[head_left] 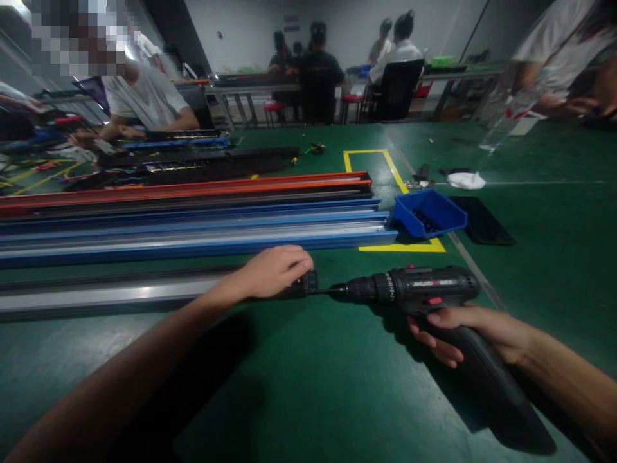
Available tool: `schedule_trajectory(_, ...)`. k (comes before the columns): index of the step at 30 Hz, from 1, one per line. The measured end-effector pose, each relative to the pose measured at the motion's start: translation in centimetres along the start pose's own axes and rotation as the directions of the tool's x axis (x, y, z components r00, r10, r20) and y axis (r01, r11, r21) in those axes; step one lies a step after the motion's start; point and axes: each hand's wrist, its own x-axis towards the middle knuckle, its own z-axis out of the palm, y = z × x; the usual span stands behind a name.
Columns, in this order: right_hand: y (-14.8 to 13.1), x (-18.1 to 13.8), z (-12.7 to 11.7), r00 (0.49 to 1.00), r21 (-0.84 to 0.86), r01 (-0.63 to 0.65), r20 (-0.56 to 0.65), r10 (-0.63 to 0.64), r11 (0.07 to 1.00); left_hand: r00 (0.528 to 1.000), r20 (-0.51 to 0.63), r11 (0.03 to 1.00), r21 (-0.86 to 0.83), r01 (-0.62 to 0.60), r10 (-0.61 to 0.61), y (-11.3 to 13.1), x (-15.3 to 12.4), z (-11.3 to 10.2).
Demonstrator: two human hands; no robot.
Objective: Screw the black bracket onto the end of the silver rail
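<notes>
My right hand (448,334) is wrapped round the handle of a black cordless drill (424,286) lying level, its bit pointing left. The bit's tip meets the black end cap (312,281) of a long metal profile (120,289), though whether it sits in a screw I cannot make out. Over that same end my left hand (277,270) is closed, fingers curled across the top and gripping the profile. The far left part of the profile runs out of view.
Behind lie blue profiles (289,235) and an orange one (241,188). A blue bin (431,215) holds small dark parts, beside a black flat slab (486,222) and crumpled white tissue (466,181). A clear bottle (506,119) stands farther back. Several people are around the tables.
</notes>
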Motion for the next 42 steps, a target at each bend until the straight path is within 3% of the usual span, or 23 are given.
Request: schedule_trajectory(42, 0.23, -0.02, 0.28, 0.998, 0.006, 0.011, -0.055, -0.011, 1.000, 1.000, 0.000, 1.000, -0.012, 0.001, -0.001, 0.19, -0.05, -0.20)
